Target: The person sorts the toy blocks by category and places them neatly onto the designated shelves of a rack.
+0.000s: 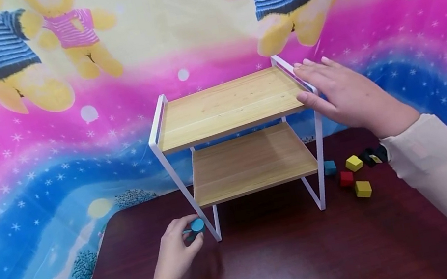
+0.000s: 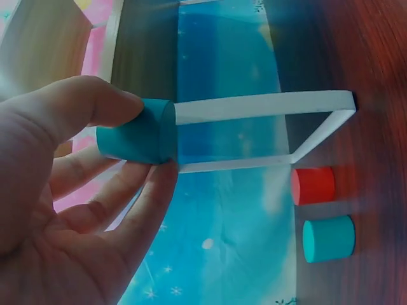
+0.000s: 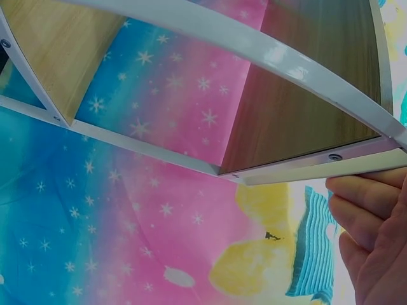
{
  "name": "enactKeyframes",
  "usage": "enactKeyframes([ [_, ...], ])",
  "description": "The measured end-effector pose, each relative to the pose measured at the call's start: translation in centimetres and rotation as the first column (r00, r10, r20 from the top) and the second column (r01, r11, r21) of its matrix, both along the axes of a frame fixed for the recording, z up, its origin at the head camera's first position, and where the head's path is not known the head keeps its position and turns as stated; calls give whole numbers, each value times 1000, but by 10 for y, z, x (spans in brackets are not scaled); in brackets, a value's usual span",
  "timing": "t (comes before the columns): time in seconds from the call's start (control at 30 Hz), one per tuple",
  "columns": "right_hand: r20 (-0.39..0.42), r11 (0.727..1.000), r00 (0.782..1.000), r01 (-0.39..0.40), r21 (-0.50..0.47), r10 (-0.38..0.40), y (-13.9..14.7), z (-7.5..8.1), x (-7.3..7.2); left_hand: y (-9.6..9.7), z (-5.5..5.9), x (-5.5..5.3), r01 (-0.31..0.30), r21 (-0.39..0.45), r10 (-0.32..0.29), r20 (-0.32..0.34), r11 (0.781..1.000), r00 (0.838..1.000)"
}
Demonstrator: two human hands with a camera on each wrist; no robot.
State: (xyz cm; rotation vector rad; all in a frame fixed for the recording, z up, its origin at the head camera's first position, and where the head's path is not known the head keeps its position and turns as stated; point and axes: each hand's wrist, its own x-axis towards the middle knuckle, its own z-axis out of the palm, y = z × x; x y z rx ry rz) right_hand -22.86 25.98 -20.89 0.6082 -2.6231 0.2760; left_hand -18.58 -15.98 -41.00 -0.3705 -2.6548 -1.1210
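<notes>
My left hand [image 1: 174,248] pinches a teal cylinder block [image 2: 141,131] between thumb and fingers, beside the left front leg of a two-tier shelf [image 1: 239,101]. The block is off the table in the left wrist view. My right hand [image 1: 347,92] rests on the shelf's right top rail, with its fingers fairly straight; the right wrist view shows those fingers [image 3: 365,194] touching the rail's outer side. A red cylinder [image 2: 313,185] and another teal cylinder [image 2: 329,239] lie on the table beyond the shelf leg in the left wrist view.
Right of the shelf on the dark table [image 1: 280,259] sit several cubes: a blue one [image 1: 330,167], a red one [image 1: 346,178] and two yellow ones, the nearer yellow cube [image 1: 363,188] in front. A printed cloth [image 1: 191,30] hangs behind.
</notes>
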Motion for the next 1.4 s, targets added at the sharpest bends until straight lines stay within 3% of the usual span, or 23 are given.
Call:
enactKeyframes([
  [0.53,19,1000,1000,9,-27,-8,-2,-2,-5,11,21,10,37,12,-36,-90,999,995],
  [0.87,4,998,1000,-3,-64,4,-3,-3,-6,21,29,8,78,40,-74,-102,996,992],
  [1.4,4,998,1000,-5,-66,6,1,-4,-4,50,52,11,169,31,-158,-225,985,961],
])
